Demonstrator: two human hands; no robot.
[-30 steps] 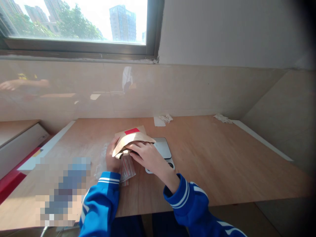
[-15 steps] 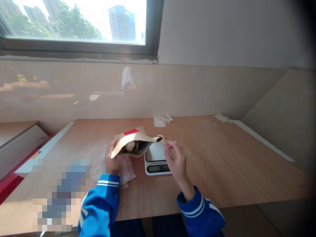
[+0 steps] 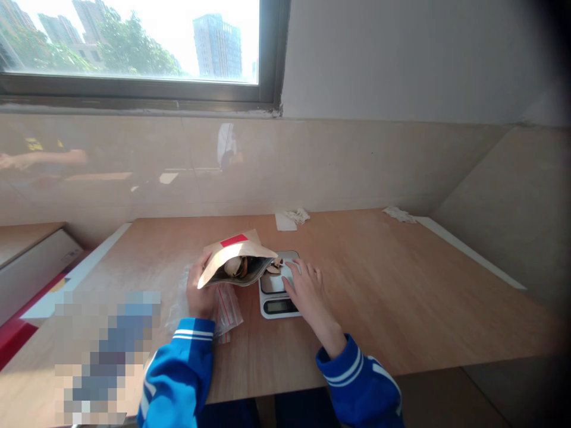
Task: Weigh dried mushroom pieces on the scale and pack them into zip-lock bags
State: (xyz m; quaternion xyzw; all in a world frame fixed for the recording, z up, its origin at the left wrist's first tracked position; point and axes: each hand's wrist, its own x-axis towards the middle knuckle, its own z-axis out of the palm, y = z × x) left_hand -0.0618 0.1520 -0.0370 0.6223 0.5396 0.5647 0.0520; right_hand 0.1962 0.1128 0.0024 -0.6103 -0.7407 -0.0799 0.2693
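My left hand (image 3: 199,288) grips the left side of a brown paper pouch (image 3: 243,246) with a red patch, its mouth open toward me. Inside lie pale and brown dried pieces (image 3: 234,267), perhaps dried mushroom. A white digital kitchen scale (image 3: 270,288) stands to the right, partly covered by the pouch and my right hand. On its plate rests a brown-and-pale dried piece (image 3: 275,266). Over the plate's right side, my right hand (image 3: 307,291) is open, fingers spread and holding nothing. The display digits are too small to read.
Clear zip bags (image 3: 229,309) lie under and beside my left hand. At the back of the table (image 3: 401,297) are a white paper (image 3: 285,222) with crumpled tissue (image 3: 298,216), and more tissue (image 3: 399,214) farther right. A blurred-out object (image 3: 113,351) lies front left.
My right hand has let go of the dried piece, which now lies on the scale, and its fingers have spread. My left hand still holds the pouch in about the same place.
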